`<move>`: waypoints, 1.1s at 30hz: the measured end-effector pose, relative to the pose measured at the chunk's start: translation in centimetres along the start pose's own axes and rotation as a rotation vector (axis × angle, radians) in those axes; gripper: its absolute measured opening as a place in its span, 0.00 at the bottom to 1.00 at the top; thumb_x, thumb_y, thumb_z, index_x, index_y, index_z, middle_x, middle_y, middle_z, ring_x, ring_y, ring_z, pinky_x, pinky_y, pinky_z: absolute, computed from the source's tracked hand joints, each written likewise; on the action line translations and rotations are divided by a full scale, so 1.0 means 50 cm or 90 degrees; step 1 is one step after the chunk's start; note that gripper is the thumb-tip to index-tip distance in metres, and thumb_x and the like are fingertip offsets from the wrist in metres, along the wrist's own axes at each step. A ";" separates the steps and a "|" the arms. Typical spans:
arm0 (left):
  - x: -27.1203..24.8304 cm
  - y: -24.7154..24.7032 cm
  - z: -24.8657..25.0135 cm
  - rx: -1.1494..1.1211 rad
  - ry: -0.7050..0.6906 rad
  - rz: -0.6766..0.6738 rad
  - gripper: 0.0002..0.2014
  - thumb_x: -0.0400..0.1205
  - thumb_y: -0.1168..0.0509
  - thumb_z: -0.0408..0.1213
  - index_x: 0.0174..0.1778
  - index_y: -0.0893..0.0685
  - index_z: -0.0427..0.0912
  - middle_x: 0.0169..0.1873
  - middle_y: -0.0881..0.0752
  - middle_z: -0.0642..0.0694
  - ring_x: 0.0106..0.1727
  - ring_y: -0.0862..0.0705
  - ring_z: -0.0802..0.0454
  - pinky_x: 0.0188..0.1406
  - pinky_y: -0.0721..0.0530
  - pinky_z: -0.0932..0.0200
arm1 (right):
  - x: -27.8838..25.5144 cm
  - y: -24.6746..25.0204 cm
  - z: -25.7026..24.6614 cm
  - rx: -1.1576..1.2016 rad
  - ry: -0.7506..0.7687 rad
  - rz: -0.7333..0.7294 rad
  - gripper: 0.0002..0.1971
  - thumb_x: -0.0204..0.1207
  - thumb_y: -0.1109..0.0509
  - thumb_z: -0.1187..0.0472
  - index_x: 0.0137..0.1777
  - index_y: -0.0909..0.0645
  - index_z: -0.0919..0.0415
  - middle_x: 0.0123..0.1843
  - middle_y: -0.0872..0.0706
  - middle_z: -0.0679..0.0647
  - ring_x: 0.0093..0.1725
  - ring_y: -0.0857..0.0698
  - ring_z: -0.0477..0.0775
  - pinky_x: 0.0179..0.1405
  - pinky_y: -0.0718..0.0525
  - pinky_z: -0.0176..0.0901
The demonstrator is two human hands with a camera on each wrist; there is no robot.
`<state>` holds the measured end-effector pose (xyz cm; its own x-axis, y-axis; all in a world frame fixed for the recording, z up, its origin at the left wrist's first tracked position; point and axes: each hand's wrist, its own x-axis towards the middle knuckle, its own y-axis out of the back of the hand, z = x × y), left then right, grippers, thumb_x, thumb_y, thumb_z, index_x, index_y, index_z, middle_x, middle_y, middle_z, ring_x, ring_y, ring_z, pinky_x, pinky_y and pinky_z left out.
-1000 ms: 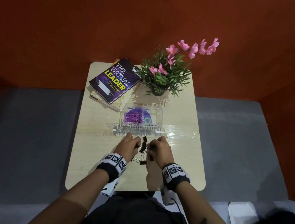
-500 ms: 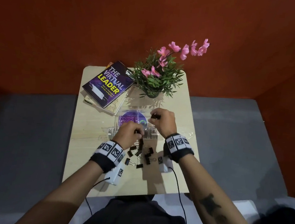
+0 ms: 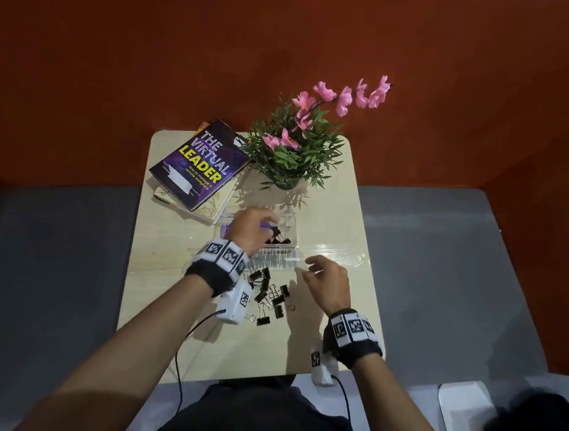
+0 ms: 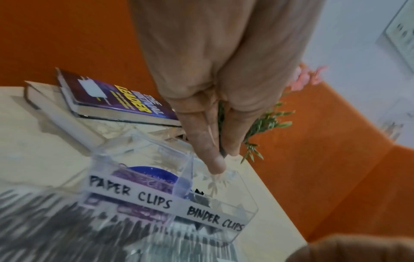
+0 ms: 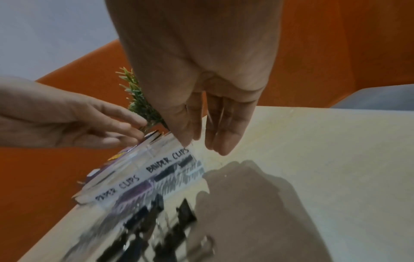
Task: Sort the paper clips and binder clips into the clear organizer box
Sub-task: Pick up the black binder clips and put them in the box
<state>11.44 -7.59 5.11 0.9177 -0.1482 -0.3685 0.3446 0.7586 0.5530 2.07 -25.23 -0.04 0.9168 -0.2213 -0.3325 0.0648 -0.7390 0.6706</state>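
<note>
I see the clear organizer box (image 3: 288, 231) mid-table, binder clips (image 3: 271, 296) scattered just before it. My left hand (image 3: 249, 227) hovers over it, whether it grips anything unclear; my right hand (image 3: 327, 282) hangs slack beside.

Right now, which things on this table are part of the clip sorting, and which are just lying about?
Part of the job:
- clear organizer box, labelled for paper clips and binder clips
- purple paper clips in it
- loose black binder clips on the table

Just lying about:
- stacked books
- potted plant
</note>
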 end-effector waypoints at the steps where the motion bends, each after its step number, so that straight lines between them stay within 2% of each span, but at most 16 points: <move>1: -0.019 0.010 -0.016 -0.012 0.005 0.019 0.09 0.79 0.33 0.27 0.51 0.13 0.44 0.48 0.13 0.48 0.44 0.14 0.50 0.49 0.11 0.48 | -0.010 -0.010 0.010 -0.012 -0.002 -0.013 0.14 0.76 0.26 0.54 0.58 0.14 0.58 0.48 0.09 0.55 0.43 0.13 0.50 0.46 0.16 0.41; 3: -0.060 0.024 -0.059 0.028 0.039 0.041 0.05 0.80 0.34 0.31 0.45 0.12 0.43 0.43 0.11 0.46 0.39 0.15 0.50 0.49 0.11 0.46 | -0.026 -0.032 0.026 -0.065 -0.004 -0.056 0.15 0.74 0.27 0.51 0.59 0.15 0.55 0.49 0.10 0.56 0.45 0.12 0.53 0.45 0.16 0.42; 5: -0.100 0.025 -0.117 0.134 0.094 0.016 0.04 0.80 0.33 0.36 0.46 0.13 0.45 0.52 0.11 0.43 0.43 0.14 0.49 0.49 0.12 0.50 | -0.042 -0.052 0.032 -0.119 -0.006 -0.129 0.21 0.67 0.22 0.49 0.59 0.19 0.51 0.54 0.16 0.55 0.48 0.14 0.57 0.45 0.16 0.44; 6: -0.118 0.019 -0.141 0.175 0.118 -0.016 0.08 0.79 0.31 0.39 0.52 0.15 0.47 0.60 0.14 0.42 0.50 0.15 0.47 0.53 0.14 0.50 | -0.051 -0.060 0.030 -0.135 -0.005 -0.171 0.27 0.63 0.19 0.48 0.61 0.23 0.51 0.56 0.22 0.55 0.50 0.16 0.59 0.46 0.16 0.46; 7: -0.133 0.008 -0.164 0.213 0.139 -0.064 0.19 0.76 0.28 0.44 0.62 0.20 0.49 0.69 0.20 0.42 0.61 0.18 0.45 0.59 0.17 0.47 | -0.060 -0.068 0.026 -0.150 0.003 -0.200 0.33 0.60 0.17 0.46 0.63 0.27 0.51 0.57 0.27 0.55 0.51 0.19 0.60 0.48 0.15 0.49; 9: -0.151 -0.017 -0.189 0.293 0.142 -0.147 0.43 0.69 0.24 0.54 0.78 0.37 0.52 0.81 0.38 0.44 0.77 0.32 0.41 0.70 0.25 0.39 | -0.074 -0.084 0.013 -0.195 0.036 -0.214 0.45 0.52 0.14 0.42 0.66 0.33 0.49 0.58 0.32 0.56 0.53 0.23 0.60 0.47 0.13 0.56; 11: -0.156 -0.044 -0.194 0.383 0.090 -0.183 0.58 0.62 0.21 0.57 0.81 0.51 0.57 0.83 0.49 0.47 0.81 0.42 0.40 0.72 0.28 0.36 | -0.081 -0.103 0.000 -0.246 0.068 -0.212 0.55 0.45 0.14 0.39 0.71 0.39 0.47 0.60 0.33 0.56 0.56 0.27 0.60 0.44 0.13 0.59; 13: -0.152 -0.066 -0.193 0.445 0.031 -0.206 0.62 0.60 0.18 0.53 0.80 0.56 0.58 0.83 0.52 0.47 0.80 0.44 0.38 0.69 0.25 0.38 | -0.081 -0.123 -0.014 -0.297 0.090 -0.214 0.62 0.45 0.12 0.41 0.77 0.45 0.49 0.63 0.35 0.59 0.58 0.29 0.62 0.44 0.14 0.60; 15: -0.149 -0.082 -0.194 0.459 0.005 -0.215 0.60 0.61 0.17 0.47 0.81 0.54 0.56 0.82 0.53 0.45 0.78 0.42 0.36 0.65 0.22 0.38 | -0.081 -0.139 -0.022 -0.327 0.114 -0.202 0.59 0.50 0.13 0.47 0.79 0.46 0.51 0.65 0.34 0.61 0.59 0.29 0.65 0.41 0.15 0.59; 16: -0.149 -0.087 -0.196 0.442 -0.002 -0.206 0.58 0.63 0.17 0.43 0.80 0.50 0.55 0.82 0.51 0.43 0.77 0.39 0.35 0.63 0.21 0.38 | -0.082 -0.143 -0.026 -0.328 0.123 -0.193 0.54 0.54 0.14 0.51 0.78 0.43 0.51 0.64 0.33 0.61 0.59 0.28 0.66 0.39 0.15 0.57; 18: -0.152 -0.095 -0.204 0.386 -0.035 -0.166 0.47 0.66 0.19 0.36 0.76 0.40 0.53 0.79 0.43 0.43 0.71 0.31 0.36 0.58 0.18 0.39 | -0.084 -0.149 -0.029 -0.310 0.140 -0.173 0.40 0.62 0.20 0.57 0.73 0.36 0.53 0.62 0.31 0.61 0.58 0.25 0.66 0.37 0.16 0.56; 20: -0.156 -0.098 -0.211 0.346 -0.070 -0.120 0.34 0.69 0.23 0.31 0.67 0.31 0.50 0.69 0.34 0.43 0.60 0.22 0.38 0.49 0.15 0.41 | -0.086 -0.152 -0.029 -0.281 0.150 -0.164 0.30 0.66 0.23 0.59 0.67 0.29 0.55 0.59 0.29 0.60 0.55 0.24 0.64 0.38 0.15 0.56; 24: -0.156 -0.094 -0.208 0.294 -0.043 -0.097 0.22 0.71 0.25 0.31 0.57 0.27 0.48 0.55 0.29 0.42 0.48 0.20 0.40 0.43 0.15 0.44 | -0.083 -0.160 -0.023 -0.225 0.155 -0.159 0.20 0.67 0.24 0.61 0.58 0.22 0.58 0.55 0.26 0.59 0.49 0.21 0.63 0.38 0.16 0.53; 28: -0.150 -0.096 -0.200 0.264 -0.003 -0.070 0.18 0.71 0.26 0.32 0.52 0.25 0.46 0.52 0.27 0.42 0.44 0.20 0.39 0.38 0.17 0.48 | -0.073 -0.157 -0.023 -0.182 0.161 -0.154 0.15 0.66 0.22 0.63 0.53 0.17 0.57 0.50 0.23 0.58 0.43 0.18 0.62 0.38 0.18 0.48; 31: -0.151 -0.097 -0.193 0.256 0.010 -0.023 0.14 0.73 0.28 0.32 0.51 0.23 0.45 0.50 0.24 0.42 0.44 0.20 0.39 0.39 0.19 0.50 | -0.061 -0.148 -0.022 -0.152 0.173 -0.121 0.06 0.68 0.26 0.66 0.45 0.13 0.58 0.46 0.20 0.57 0.38 0.17 0.61 0.36 0.18 0.48; 33: -0.153 -0.095 -0.190 0.259 0.015 0.005 0.10 0.74 0.30 0.31 0.46 0.23 0.44 0.46 0.23 0.44 0.41 0.20 0.40 0.37 0.20 0.52 | -0.054 -0.137 -0.018 -0.125 0.167 -0.100 0.05 0.68 0.26 0.66 0.42 0.12 0.57 0.43 0.19 0.57 0.37 0.17 0.59 0.36 0.17 0.47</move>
<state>0.90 -4.02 -1.77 0.9173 -0.1256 -0.3778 0.3924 0.4465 0.8041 -0.51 -18.99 -3.14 0.9580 0.0745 -0.2769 0.2637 -0.6086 0.7484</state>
